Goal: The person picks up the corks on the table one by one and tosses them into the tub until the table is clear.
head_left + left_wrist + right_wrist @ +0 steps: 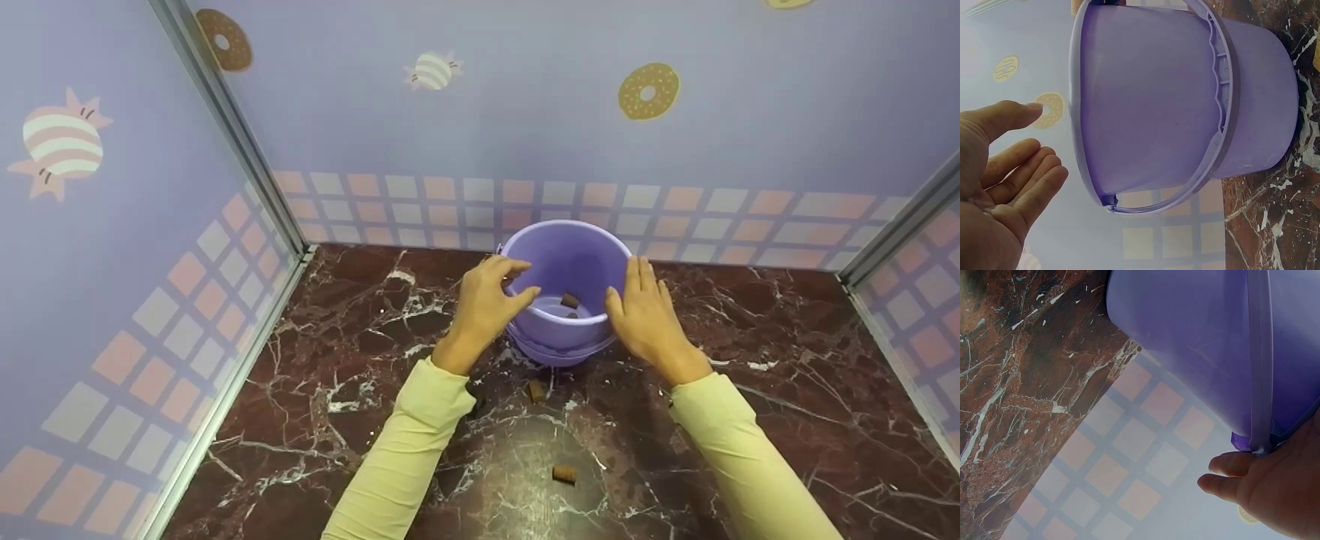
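A purple bucket (561, 335) stands upright on the marbled surface, its handle (1231, 84) hanging down on the near side. Inside at the bottom lie a small brown cork-like piece (570, 301) and part of a second one, mostly hidden by the rim. My left hand (486, 304) hovers at the left of the rim, thumb and fingers spread apart with nothing between them; the left wrist view shows a gap to the bucket. At the right side of the rim, my right hand (649, 315) rests with its fingers extended, beside the handle's hinge in the right wrist view.
Two brown cork-like pieces lie outside the bucket, one (535, 391) just in front of it and another (564, 474) nearer me. Behind stands a lilac wall (525, 112) with printed sweets and tiles. Side panels (150, 247) border the dark marbled surface (360, 352).
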A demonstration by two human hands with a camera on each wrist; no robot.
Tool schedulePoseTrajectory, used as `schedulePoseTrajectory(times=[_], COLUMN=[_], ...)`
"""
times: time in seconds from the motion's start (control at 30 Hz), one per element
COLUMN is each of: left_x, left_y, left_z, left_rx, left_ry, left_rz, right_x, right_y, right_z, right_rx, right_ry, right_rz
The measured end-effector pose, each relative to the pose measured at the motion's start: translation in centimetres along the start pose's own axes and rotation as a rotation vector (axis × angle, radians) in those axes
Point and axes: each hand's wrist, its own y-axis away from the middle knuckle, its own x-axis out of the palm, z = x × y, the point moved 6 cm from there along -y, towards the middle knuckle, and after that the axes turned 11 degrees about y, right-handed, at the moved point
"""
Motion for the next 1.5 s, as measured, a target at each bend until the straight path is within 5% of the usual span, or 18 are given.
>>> schedulePoseTrajectory(times=[1.03,1.5], left_x=[-0.6,-0.3], left_y=[2.6,4.0], left_z=[-2.4,-2.2], left_rx=[0.097,0.076], left_ry=[0.093,0.146], left_rz=[-0.053,-0.047], right_x=[0.0,0.1], right_y=[0.0,0.0], right_z=[0.0,0.0], right_rx=[0.000,0.007], right_ry=[0.002,-0.003], right_rz=[0.004,0.009])
